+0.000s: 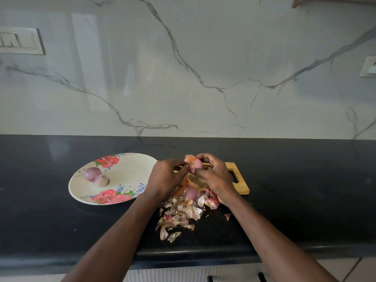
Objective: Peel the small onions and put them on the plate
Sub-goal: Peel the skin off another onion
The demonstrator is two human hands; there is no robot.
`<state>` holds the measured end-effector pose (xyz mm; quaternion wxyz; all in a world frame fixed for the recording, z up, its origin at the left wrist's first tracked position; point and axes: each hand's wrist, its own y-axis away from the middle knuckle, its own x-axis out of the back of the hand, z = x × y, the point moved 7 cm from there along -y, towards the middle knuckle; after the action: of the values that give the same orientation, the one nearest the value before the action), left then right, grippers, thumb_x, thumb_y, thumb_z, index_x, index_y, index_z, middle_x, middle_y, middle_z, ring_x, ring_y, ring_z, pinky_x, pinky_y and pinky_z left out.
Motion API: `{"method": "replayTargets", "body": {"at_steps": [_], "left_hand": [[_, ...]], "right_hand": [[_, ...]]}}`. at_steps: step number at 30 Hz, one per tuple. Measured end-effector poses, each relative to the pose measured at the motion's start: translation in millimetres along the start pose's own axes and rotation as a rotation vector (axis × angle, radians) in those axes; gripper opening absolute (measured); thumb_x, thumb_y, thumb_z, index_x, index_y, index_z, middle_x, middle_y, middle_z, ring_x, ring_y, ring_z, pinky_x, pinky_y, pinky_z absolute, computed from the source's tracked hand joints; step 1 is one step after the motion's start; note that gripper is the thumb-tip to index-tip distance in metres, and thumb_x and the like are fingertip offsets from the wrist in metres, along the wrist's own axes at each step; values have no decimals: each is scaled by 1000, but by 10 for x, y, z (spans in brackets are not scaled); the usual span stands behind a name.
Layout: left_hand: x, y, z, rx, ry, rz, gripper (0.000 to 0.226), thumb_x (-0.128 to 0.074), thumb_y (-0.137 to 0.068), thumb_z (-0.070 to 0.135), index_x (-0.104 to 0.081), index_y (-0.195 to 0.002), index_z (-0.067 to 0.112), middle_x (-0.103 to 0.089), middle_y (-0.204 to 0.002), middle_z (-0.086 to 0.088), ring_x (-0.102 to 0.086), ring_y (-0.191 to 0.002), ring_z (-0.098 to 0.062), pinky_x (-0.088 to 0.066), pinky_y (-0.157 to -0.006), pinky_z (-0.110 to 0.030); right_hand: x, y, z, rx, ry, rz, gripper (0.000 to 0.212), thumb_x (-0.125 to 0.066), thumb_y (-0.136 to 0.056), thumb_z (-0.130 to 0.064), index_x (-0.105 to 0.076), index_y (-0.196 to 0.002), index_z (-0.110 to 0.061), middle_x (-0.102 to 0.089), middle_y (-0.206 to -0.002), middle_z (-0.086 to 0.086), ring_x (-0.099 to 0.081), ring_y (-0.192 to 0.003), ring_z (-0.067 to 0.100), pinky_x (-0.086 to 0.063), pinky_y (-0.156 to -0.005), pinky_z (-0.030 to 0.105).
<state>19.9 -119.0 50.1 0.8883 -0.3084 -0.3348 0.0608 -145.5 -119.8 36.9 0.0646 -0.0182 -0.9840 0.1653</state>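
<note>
Mid-peel: right hand gripped onion, left hand pinched its skin; next, probably strip, move to plate left of hands.

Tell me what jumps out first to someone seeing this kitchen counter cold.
Both hands, left hand and right hand, meet mid-counter over a wooden board, working a half-peeled onion. Below them lies a heap of onion skins. To the left, a rose-patterned plate holds two peeled onions.
</note>
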Motion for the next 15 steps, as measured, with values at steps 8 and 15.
{"method": "replayTargets", "body": {"at_steps": [8, 15], "left_hand": [[-5, 19, 65, -44, -44, 5, 34, -59, -89, 36, -79, -102, 12, -78, -97, -5, -72, -83, -19, -57, -75, -40], [35, 16, 76, -92, -8, 57, 15, -70, -93, 21, -78, -100, 9, -76, -92, -3, -70, -78, -14, -58, -72, -39]], "right_hand": [[-36, -34, 27, 16, 69, -18, 38, -85, -78, -17, -70, -110, -29, -72, -110, -7, -68, -102, 13, -60, -88, 38], [-27, -10, -8, -14, -27, -17, 30, -82, -78, -12, -71, -102, -26, -71, -108, -3, -68, -102, 15, -60, -79, 28]]}}
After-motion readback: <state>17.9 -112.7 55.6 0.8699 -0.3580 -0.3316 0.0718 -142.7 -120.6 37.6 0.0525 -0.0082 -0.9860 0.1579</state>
